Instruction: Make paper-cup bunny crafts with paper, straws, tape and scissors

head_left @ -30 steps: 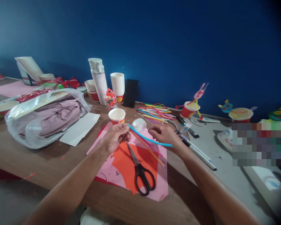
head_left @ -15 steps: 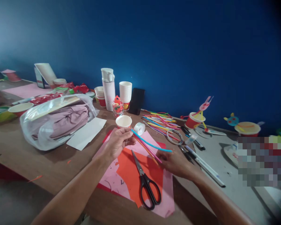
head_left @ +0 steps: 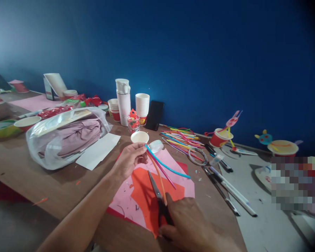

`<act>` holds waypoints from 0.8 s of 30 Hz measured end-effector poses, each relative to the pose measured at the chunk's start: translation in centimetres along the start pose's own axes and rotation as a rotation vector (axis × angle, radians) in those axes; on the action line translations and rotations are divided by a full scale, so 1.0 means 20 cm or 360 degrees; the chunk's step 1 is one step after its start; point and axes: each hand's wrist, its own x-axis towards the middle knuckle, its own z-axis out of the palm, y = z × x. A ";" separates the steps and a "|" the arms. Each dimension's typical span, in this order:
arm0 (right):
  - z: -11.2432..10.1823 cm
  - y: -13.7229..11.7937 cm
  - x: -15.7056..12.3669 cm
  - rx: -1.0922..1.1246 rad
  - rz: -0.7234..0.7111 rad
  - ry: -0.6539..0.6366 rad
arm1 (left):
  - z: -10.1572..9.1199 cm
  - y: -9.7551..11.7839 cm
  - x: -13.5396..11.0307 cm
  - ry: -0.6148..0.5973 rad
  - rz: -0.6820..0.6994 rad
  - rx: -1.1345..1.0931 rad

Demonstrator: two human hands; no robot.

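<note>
My left hand [head_left: 132,157] is closed, pinching together the ends of a blue pipe cleaner [head_left: 170,169], a magenta pipe cleaner [head_left: 168,177] and an orange pipe cleaner [head_left: 159,171]. Their free ends fan out to the right and down. Below them lie black-handled scissors [head_left: 154,185], blades pointing away from me. Around their handles my right hand [head_left: 186,217] is closed, hiding most of the loops. Under the scissors is an orange paper sheet [head_left: 144,189] with a cut edge, on top of pink paper [head_left: 187,189].
Behind my left hand stand a paper cup [head_left: 139,137] and a roll of clear tape [head_left: 156,146]. More pipe cleaners [head_left: 182,138] lie near the wall, with pens [head_left: 233,190] at right. A plastic bag [head_left: 42,150] sits at left; a white bottle [head_left: 123,105] stands behind.
My right hand has let go of the pipe cleaners' far ends and come down toward me onto the scissors' handles. The freed ends have dropped slightly. My left hand keeps its pinch.
</note>
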 end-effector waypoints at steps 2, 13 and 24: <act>0.01 0.01 0.00 -0.0004 -0.0046 -0.0007 | 0.00 0.01 0.00 -0.0019 0.0009 -0.0017; 0.08 0.08 0.07 -0.0149 -0.0115 0.0091 | -0.03 0.01 0.00 -0.0037 0.0055 -0.0009; -0.23 0.42 0.01 0.0299 -0.0300 -0.0103 | -0.05 0.07 -0.03 -0.0241 -0.0053 -0.0283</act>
